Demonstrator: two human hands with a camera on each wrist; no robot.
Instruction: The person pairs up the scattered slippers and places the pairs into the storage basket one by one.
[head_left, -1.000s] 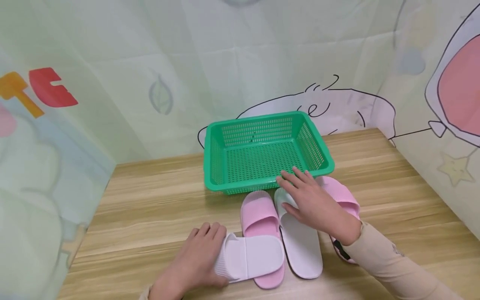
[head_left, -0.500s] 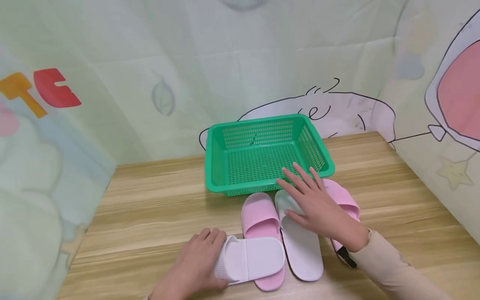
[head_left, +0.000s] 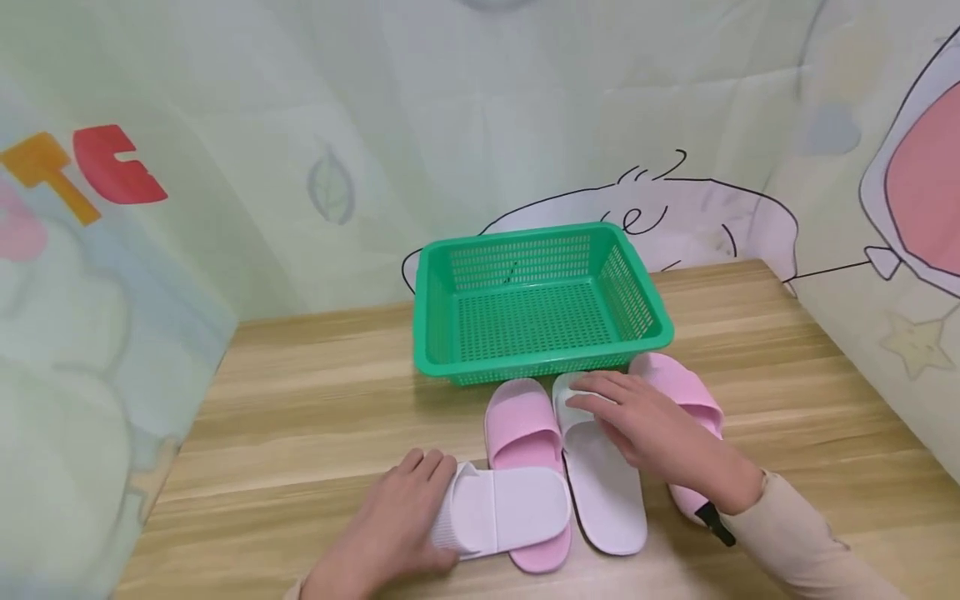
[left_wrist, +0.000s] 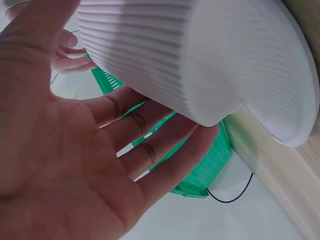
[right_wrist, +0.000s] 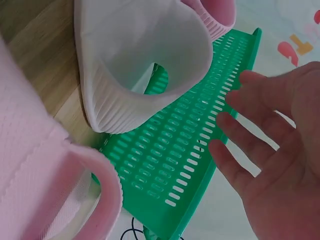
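Note:
My left hand [head_left: 397, 517] holds a white slipper [head_left: 525, 508] by its toe strap, thumb on the near side and fingers on the far side. That slipper lies across a pink slipper [head_left: 521, 425]. In the left wrist view my fingertips rest against the ribbed white strap [left_wrist: 140, 50]. Over the toe end of a second white slipper [head_left: 607, 500] hovers my right hand [head_left: 660, 425], fingers loosely bent. The right wrist view shows that hand [right_wrist: 270, 140] apart from the white slipper [right_wrist: 140, 55], holding nothing. Another pink slipper [head_left: 682, 387] lies to the right, partly hidden by my forearm.
Just behind the slippers a green plastic basket [head_left: 431, 367] with perforated sides and nothing in it stands on the wooden table [head_left: 315, 400]. A printed cloth [head_left: 247, 158] hangs behind and at both sides. A black strap [head_left: 716, 523] shows below my right cuff.
My right hand has drawn back from the basket's front rim, its spread fingers coming together and bending. The left hand and the slippers stay in place.

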